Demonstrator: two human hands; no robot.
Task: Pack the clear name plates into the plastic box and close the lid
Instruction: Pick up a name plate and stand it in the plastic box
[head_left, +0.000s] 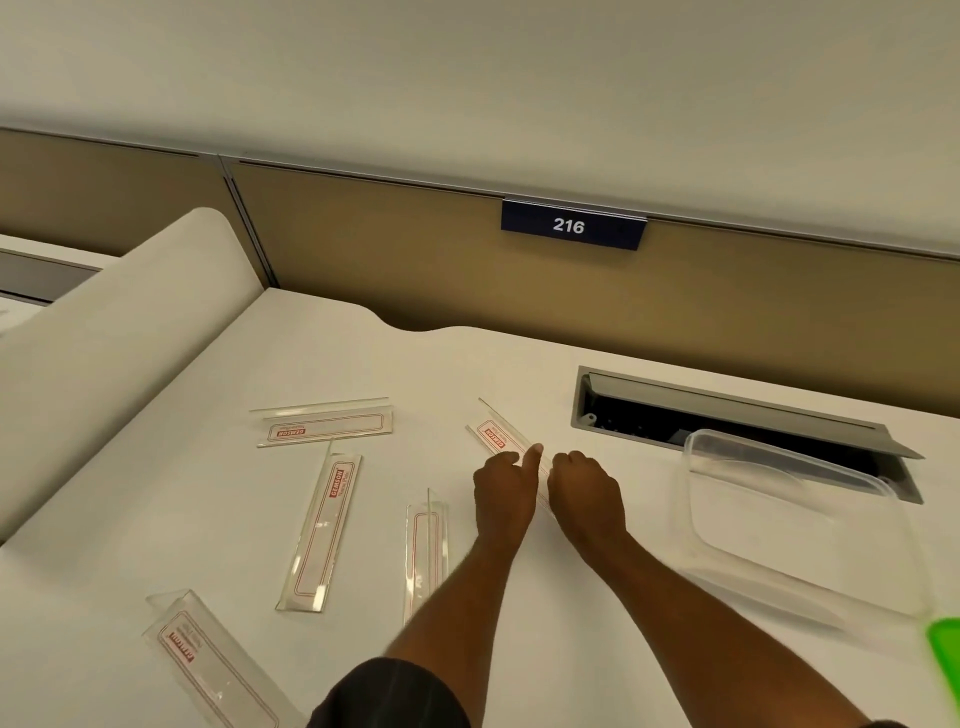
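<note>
Nearest me lay a plate (205, 670) at the lower left, its red print too tilted for me to read. My two forearms ran up from the bottom edge to the plate I was after (506, 441), which sat slantwise in the middle of the desk (597, 649). My left hand (504, 488) rested on its near part with the fingers curled and one finger raised against the upright face; my right hand (587, 491) was loosely fisted just beside it on the other side. Whether either hand had truly clamped the plate I could not tell, as my knuckles hid the contact.

The box (800, 525) stood open and apparently empty to the right, near the open cable tray (727, 415). A green edge (945, 660) showed at the far right, which I took for the lid. Three more plates lay to the left: one (324, 423), one (322, 525), one (426, 551).

The risks, as I judged them: the plastic was slick and thin, so a pinch on one edge could let it slide or flip; a long plate might jam crosswise in the box; and a careless swing to the right could drop it into the tray.

Two plates read "GEMSON", one also "Name Plate". The blue sign (571, 225) on the partition read "216".
</note>
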